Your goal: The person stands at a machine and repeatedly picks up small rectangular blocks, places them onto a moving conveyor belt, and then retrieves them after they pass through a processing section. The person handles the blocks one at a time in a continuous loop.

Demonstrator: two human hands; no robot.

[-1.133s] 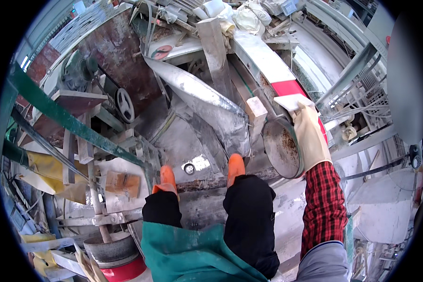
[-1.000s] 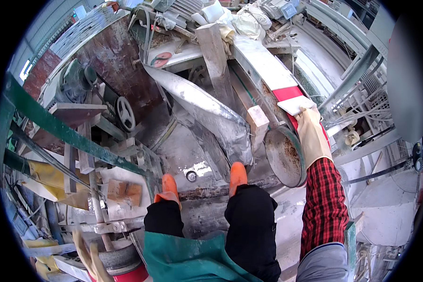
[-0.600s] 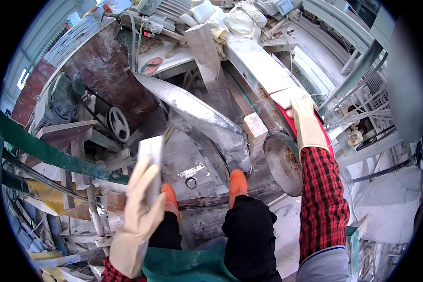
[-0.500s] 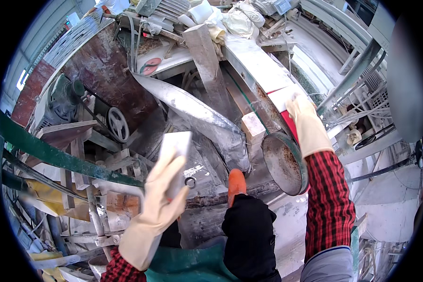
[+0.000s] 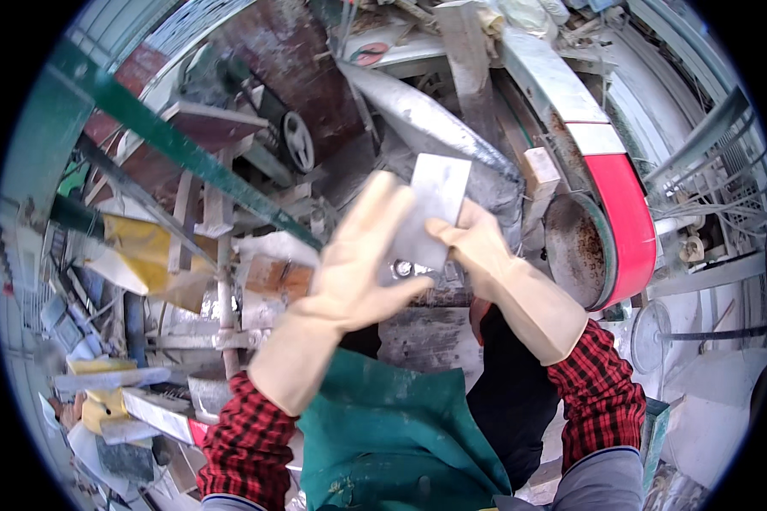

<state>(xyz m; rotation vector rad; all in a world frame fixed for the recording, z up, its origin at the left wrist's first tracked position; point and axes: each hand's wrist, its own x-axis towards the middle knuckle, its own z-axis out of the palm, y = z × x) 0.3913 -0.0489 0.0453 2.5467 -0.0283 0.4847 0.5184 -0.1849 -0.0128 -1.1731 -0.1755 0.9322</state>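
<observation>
A flat, pale grey rectangular plate (image 5: pixel 441 192) is held up in front of me, tilted. My right hand (image 5: pixel 504 268), in a cream rubber glove, grips its right edge between thumb and fingers. My left hand (image 5: pixel 341 268), gloved alike, is open beside the plate's left edge, fingers straight and thumb spread. Whether the left palm touches the plate, I cannot tell. To the right of my right hand, a red and white belt (image 5: pixel 624 221) runs around a rusty, dusty drum (image 5: pixel 578 247).
A wooden block (image 5: pixel 539 170) stands by the drum. Beyond the plate lies a long grey metal trough-like sheet (image 5: pixel 430 106). A green bar (image 5: pixel 187 157) crosses at left, near a spoked pulley (image 5: pixel 297 142). My green apron (image 5: pixel 375 426) hangs below my hands.
My right hand has left the belt and come inward to take the plate's right edge. My left hand has loosened from the plate and opened. The view has shifted left, and more red belt shows.
</observation>
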